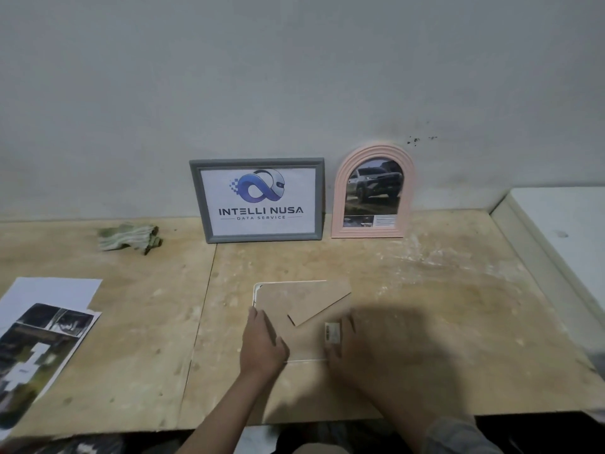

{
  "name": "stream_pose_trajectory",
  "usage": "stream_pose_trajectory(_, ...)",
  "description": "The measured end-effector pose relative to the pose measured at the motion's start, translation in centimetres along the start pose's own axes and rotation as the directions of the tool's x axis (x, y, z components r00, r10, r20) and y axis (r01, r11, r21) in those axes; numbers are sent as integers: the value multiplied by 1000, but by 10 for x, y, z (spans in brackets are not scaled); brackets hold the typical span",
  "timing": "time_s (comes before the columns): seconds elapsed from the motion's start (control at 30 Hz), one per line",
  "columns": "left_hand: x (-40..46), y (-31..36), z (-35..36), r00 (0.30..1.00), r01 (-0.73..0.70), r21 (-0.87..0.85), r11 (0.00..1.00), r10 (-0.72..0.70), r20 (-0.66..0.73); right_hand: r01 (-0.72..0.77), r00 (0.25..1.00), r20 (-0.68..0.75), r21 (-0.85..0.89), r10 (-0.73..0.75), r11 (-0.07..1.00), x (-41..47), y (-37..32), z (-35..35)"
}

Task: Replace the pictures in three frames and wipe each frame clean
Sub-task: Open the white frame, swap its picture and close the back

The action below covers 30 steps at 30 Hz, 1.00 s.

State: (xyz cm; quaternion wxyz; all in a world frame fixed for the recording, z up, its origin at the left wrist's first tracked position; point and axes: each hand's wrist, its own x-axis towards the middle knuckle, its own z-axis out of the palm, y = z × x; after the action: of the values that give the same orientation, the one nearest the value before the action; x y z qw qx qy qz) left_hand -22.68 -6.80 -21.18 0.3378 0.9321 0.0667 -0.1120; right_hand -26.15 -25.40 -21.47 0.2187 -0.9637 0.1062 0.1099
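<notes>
The white frame (pixel 257 291) lies face-down just ahead, long axis left-right; my left hand (pixel 263 345) presses its backing (pixel 294 299) flat, my right hand (pixel 366 342) blurred, its state unclear.

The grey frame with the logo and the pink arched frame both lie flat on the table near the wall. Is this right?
Not quite. In the head view the grey frame and the pink arched frame stand upright against the wall, not flat. They are on the table.

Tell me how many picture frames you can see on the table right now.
3. A grey frame and a pink arched frame lean against the wall at the back; a white frame lies face down under both hands at the front, its backing board up.
</notes>
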Motion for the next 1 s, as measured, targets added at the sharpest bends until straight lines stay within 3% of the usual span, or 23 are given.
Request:
stream_pose_trajectory(0.27,13,-7,-16,997,28,-99,995,-34,-65,41,996,76,30,-43,999,0,-11,12)
stream_pose_trajectory(0.37,13,-12,-19,999,2,-61,998,-5,-37,67,992,108,-85,-58,994,3,-11,16)
stream_pose_trajectory(0.47,13,-15,-24,1000,-9,-12,1000,9,-7,11,988,153,-126,9,992,10,-7,28)
stream_pose_trajectory(0.67,10,-13,-26,994,-51,58,997,45,102,27,985,173,-187,6,982,9,-7,33)
stream_pose_trajectory(0.8,6,-13,-21,991,-82,125,989,68,116,26,927,372,-196,50,980,13,-17,12)
stream_pose_trajectory(1.0,9,-8,-19,983,-132,272,953,90,162,22,867,488,-240,101,970,24,-24,5)
